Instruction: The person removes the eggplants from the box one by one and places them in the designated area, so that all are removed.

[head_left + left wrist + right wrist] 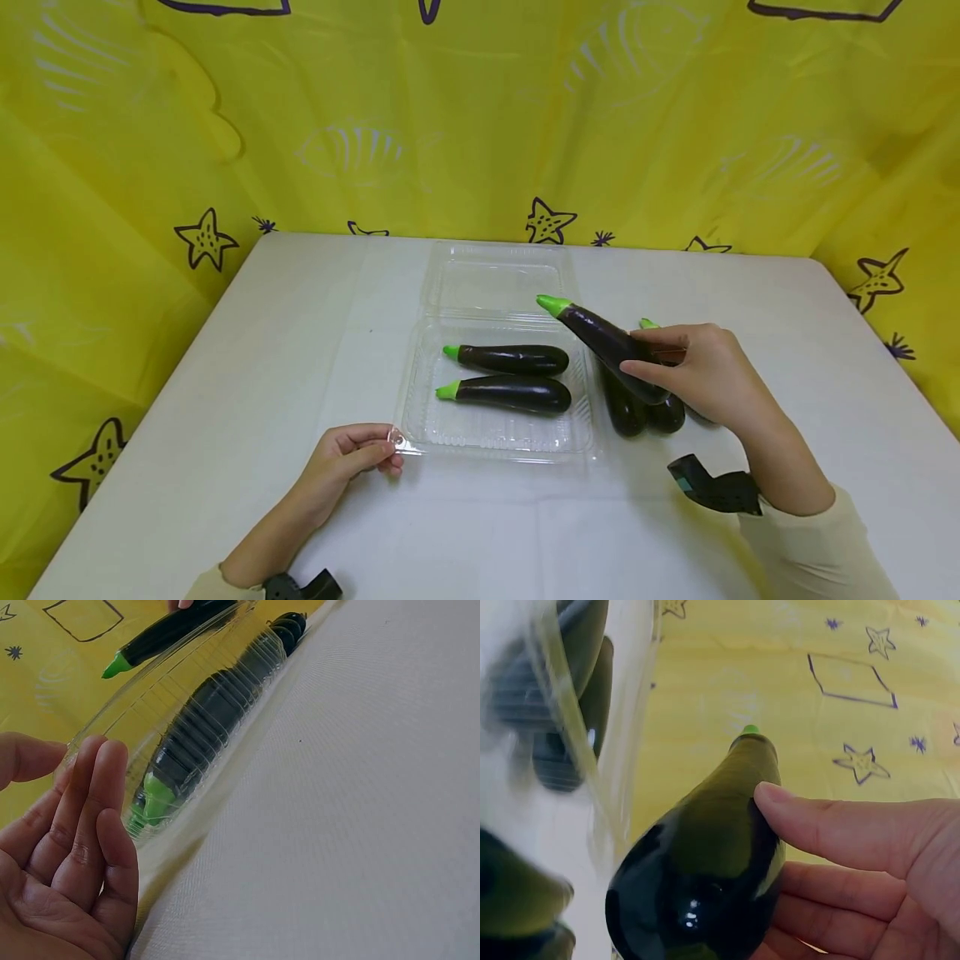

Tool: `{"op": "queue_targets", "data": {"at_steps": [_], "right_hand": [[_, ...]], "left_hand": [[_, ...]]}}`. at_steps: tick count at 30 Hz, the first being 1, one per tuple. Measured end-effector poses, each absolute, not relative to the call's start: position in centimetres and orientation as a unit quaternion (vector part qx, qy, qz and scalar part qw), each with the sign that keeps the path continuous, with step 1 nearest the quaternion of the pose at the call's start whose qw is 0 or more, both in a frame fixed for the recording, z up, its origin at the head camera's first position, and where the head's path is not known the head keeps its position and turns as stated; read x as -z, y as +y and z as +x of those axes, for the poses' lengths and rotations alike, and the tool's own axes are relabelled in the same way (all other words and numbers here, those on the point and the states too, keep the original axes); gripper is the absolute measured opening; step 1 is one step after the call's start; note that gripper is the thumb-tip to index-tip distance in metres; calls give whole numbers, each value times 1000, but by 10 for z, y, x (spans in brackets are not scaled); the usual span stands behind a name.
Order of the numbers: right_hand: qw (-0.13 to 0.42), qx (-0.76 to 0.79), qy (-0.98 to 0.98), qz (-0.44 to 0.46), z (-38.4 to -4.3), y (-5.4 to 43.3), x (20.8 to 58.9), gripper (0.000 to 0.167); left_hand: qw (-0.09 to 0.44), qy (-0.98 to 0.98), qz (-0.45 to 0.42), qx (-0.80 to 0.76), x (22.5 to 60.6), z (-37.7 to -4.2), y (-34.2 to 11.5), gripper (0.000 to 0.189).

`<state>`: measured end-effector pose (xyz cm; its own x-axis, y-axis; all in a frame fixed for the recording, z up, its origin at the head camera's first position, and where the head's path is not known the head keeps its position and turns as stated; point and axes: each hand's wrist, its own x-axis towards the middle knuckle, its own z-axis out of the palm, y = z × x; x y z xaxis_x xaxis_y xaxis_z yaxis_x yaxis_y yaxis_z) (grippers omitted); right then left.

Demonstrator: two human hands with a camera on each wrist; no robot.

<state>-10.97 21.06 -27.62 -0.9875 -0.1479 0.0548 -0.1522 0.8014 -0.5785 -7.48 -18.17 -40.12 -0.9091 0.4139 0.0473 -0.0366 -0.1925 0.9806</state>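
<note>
Right hand (pixel 701 371) has an eggplant (pixel 603 337) pinched midair near the right edge of the clear box (pixel 495 442); left hand (pixel 348 458) pinches its corner. Glossy skin plus a loose grip could mean a drop, though firmness is hard to tell.

No text, labels or numbers are readable

Glossy smooth eggplants (pixel 513 393), clear plastic container (pixel 495 433)

The right wrist view's edge crops the held eggplant (pixel 697 862).
</note>
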Motion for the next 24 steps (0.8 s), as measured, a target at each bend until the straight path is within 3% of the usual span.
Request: {"op": "queue_targets", "data": {"at_steps": [24], "right_hand": [[-19, -278, -960, -29, -110, 277, 290, 62]], "left_hand": [[147, 611, 159, -761, 402, -76, -182, 25]]}}
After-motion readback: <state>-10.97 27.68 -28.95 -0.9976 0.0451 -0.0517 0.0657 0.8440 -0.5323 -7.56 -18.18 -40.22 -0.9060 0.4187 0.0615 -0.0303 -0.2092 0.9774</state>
